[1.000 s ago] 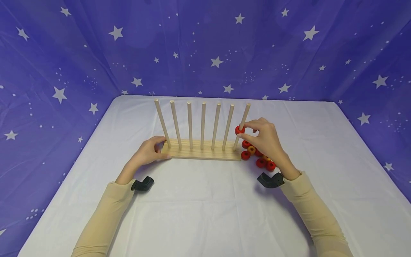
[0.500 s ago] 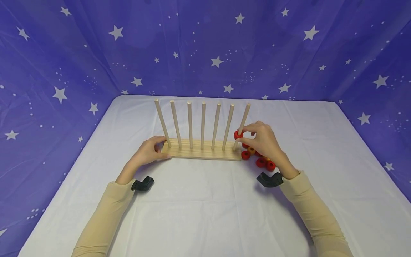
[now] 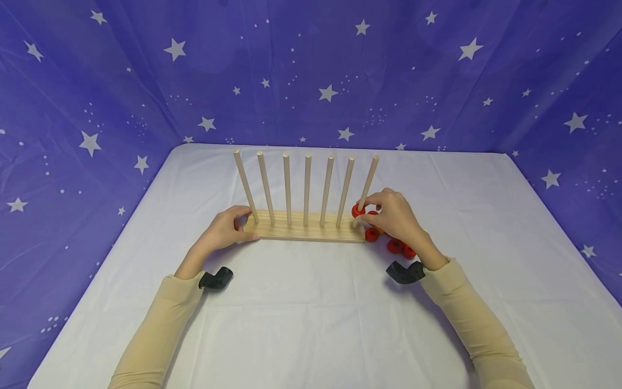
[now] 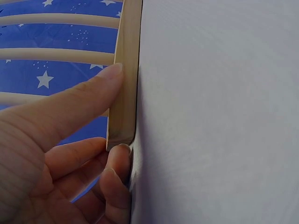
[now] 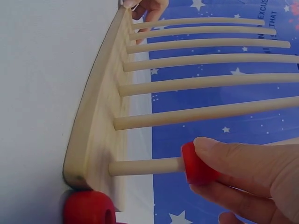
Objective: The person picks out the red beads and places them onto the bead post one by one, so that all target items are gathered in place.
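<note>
A pale wooden base (image 3: 306,232) carries a row of several upright pegs. My left hand (image 3: 224,229) grips its left end; in the left wrist view the thumb (image 4: 100,88) lies along the front edge and the other fingers are around the end. With thumb and fingertips my right hand (image 3: 396,216) pinches a red bead (image 5: 198,163), threaded on the rightmost peg (image 5: 145,167) and held above the base. A bare length of peg shows beneath the bead in the right wrist view. More red beads (image 3: 372,234) lie beside the base's right end, partly hidden by the right hand.
A white cloth (image 3: 301,319) covers the table. Behind and at the sides hangs a blue curtain (image 3: 291,70) with stars. Black wrist mounts (image 3: 405,272) stick out from both sleeves.
My right hand has moved down and slightly left, sliding the red bead lower along the rightmost peg. The left hand and the base stay where they were.
</note>
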Demonstrator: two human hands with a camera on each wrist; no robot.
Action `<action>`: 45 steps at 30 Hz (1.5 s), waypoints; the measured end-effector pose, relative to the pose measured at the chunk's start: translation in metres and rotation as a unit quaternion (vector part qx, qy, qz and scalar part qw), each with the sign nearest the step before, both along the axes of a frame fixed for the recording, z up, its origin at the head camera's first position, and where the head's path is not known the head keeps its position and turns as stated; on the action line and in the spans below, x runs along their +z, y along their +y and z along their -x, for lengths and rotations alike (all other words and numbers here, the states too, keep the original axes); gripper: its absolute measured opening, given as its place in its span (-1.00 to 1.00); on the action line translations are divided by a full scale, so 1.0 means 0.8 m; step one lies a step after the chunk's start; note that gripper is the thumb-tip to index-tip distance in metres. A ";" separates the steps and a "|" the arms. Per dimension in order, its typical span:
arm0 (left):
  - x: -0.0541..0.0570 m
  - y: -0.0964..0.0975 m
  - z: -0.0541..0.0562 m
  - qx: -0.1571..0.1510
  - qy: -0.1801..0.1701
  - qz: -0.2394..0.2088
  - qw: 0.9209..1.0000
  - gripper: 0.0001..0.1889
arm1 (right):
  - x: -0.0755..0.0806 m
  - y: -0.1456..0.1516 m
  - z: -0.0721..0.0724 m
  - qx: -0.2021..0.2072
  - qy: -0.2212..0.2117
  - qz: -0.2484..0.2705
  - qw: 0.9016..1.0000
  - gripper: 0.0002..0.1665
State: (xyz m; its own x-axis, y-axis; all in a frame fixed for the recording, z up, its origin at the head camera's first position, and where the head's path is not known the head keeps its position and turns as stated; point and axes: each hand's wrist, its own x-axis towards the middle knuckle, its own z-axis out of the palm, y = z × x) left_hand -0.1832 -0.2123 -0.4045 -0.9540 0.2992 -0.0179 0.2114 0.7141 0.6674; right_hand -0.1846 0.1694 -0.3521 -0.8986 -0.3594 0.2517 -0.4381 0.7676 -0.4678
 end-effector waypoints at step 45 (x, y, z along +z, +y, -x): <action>0.001 0.000 -0.001 0.000 -0.002 -0.011 1.000 -0.30 | -0.032 -0.007 0.013 -0.007 -0.085 -0.066 0.994 -0.70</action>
